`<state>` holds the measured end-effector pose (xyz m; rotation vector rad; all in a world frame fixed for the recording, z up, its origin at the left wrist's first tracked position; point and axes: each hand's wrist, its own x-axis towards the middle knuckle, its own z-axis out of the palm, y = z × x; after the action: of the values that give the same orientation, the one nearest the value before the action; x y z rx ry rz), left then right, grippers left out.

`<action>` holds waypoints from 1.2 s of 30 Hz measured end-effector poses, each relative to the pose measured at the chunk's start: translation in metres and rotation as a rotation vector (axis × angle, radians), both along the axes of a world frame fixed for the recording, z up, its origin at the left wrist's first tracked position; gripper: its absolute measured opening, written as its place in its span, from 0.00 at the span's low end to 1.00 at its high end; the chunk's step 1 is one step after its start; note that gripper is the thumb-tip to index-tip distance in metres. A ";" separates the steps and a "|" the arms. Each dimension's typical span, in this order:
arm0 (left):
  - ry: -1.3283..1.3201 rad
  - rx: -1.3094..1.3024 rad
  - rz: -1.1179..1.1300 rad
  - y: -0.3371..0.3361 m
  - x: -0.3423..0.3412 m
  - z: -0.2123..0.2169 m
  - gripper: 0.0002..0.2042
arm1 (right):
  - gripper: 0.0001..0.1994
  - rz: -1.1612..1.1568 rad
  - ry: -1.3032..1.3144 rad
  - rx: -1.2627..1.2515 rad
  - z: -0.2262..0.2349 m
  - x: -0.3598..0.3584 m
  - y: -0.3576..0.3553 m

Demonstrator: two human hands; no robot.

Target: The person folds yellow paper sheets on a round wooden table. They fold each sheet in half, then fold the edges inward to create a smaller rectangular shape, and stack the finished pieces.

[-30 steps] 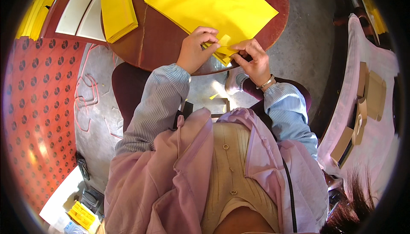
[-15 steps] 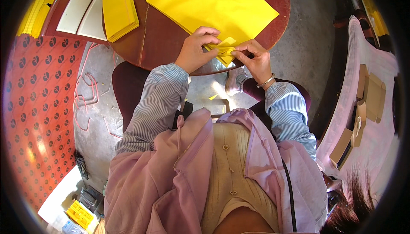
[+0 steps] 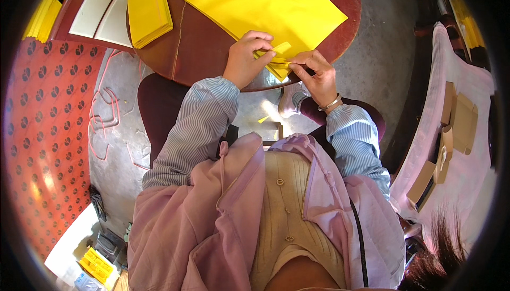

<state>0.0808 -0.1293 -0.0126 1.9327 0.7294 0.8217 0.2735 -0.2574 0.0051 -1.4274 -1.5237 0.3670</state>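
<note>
A grey floor runs beneath a round-edged, red-brown desk marked by a thin pale line. At left hangs or lies a red sheet with dark prints; at right, open cardboard boxes rest on a pink cloth. A yellow crate sits at lower left, and a small yellow scrap lies on the floor below the desk.

On the desk, large yellow sheets lie in a pile, turned so one corner points toward the person. A narrower yellow stack lies apart to their left. Both hands meet at the near corner, where a yellow strip spans between them. The right hand, a bracelet at its wrist, has thumb and finger pinched on the strip's right end. The left hand is curled at the other side, thumb near its fingers; whether it grips anything I cannot tell.
</note>
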 end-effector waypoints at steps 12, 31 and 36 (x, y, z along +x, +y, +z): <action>-0.037 0.042 -0.084 0.004 -0.006 -0.003 0.07 | 0.08 -0.094 0.223 -0.207 -0.004 -0.001 0.000; -0.049 -0.030 -0.061 0.006 -0.004 -0.003 0.07 | 0.08 -0.124 0.187 -0.180 -0.005 -0.003 0.000; -0.016 0.016 -0.095 0.007 -0.006 -0.003 0.07 | 0.07 -0.127 0.255 -0.207 -0.005 -0.004 0.000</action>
<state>0.0747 -0.1223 -0.0161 1.9572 0.6184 0.7850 0.2693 -0.2569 0.0002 -1.5634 -1.2101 0.6183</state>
